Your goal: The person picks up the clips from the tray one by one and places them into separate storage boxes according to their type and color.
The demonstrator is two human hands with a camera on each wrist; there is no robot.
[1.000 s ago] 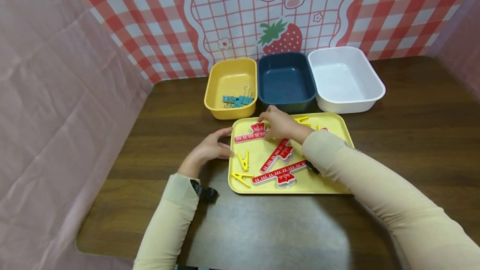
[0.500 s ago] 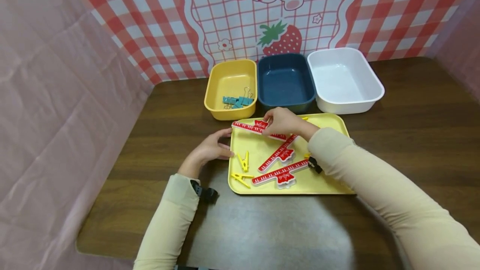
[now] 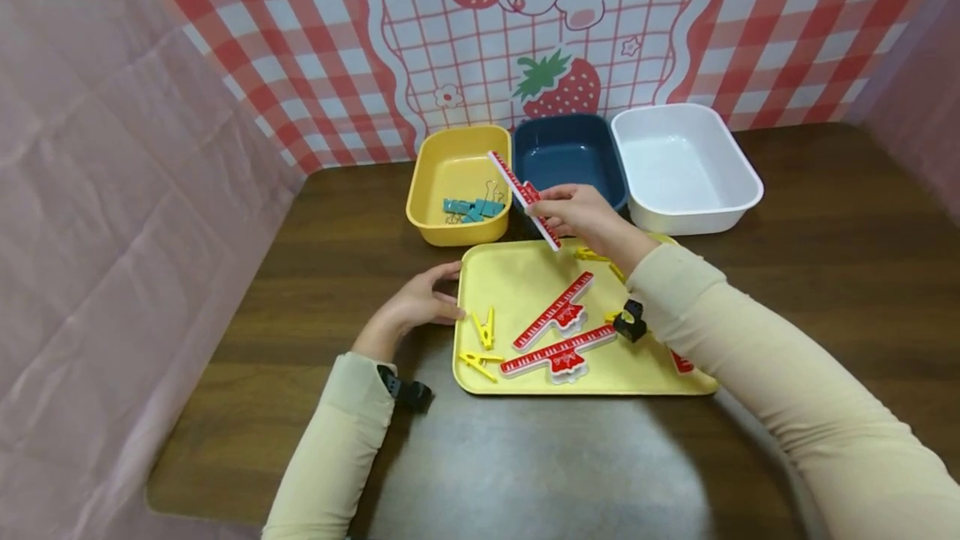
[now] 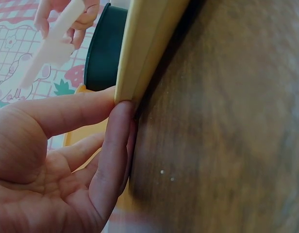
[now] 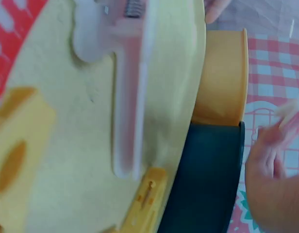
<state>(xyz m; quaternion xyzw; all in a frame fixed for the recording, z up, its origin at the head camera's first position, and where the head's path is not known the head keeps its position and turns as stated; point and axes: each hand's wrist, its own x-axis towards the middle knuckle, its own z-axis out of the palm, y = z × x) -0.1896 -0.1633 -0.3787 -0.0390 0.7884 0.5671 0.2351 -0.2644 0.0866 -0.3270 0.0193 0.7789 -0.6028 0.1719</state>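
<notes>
Head view: right hand (image 3: 581, 208) pinches a red clip (image 3: 513, 183) between thumb and fingers, lifted off the tray (image 3: 487, 273). Clip is tilted, one end by the right rim of the yellow bin (image 3: 459, 236), the other above the tray's far edge; hand is in front of the blue bin (image 3: 570, 157). Left hand (image 3: 416, 300) has its fingers loosely extended, spread apart, tips against the tray's left rim. Teal clips (image 3: 480, 208) lie in the yellow bin. White bin (image 3: 693, 222) sits right of blue. On the tray: two full red piano-key clips (image 3: 558, 312), part of another near the right sleeve (image 3: 757, 382), two yellow clips (image 3: 486, 330) at the left end, more yellow near the right forearm. All on a brown table (image 3: 337, 273).

Left wrist view: thumb and fingertip touch the tray edge; tray stands on the table. Right hand shows upper left with the held clip, pale and blurred. Blue bin behind the tray.

Right wrist view: right hand at the right edge, blurred, gripping the clip. Nearer, a clip with a metal spring (image 5: 134, 8) lies on the tray, yellow clip just beside its end.
</notes>
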